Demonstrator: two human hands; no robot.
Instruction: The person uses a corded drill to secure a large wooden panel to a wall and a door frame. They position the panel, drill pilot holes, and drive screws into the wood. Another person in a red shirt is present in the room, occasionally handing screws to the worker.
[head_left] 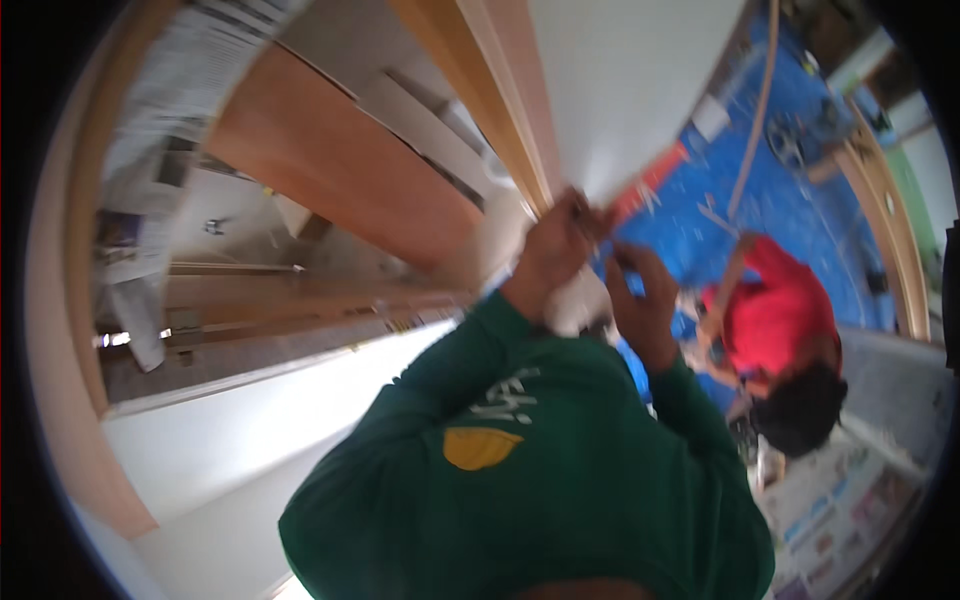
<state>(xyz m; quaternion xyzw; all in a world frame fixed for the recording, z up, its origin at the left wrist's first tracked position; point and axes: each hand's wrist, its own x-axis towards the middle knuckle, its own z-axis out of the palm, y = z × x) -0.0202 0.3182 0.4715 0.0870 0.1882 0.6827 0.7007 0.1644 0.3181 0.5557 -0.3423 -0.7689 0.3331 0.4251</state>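
Observation:
My left hand [548, 250] is raised in front of my chest, its fingers closed near the lower end of a wooden trim [508, 95] that edges a white panel [635, 90]. Just to its right and slightly lower, my right hand [645, 300] has its thumb and fingers curled together in a pinch. The two hands are close, with a narrow gap between them. Blur and the fingers themselves hide whatever small thing they may hold. Both forearms are in green sleeves.
A person in a red top [785, 315] bends at the right, grasping a long thin strip [757, 120]. Blue sheeting [800, 215] covers the floor there. On the left are a reddish-brown board [340, 160] and printed paper [185, 80] along a wooden frame [75, 220].

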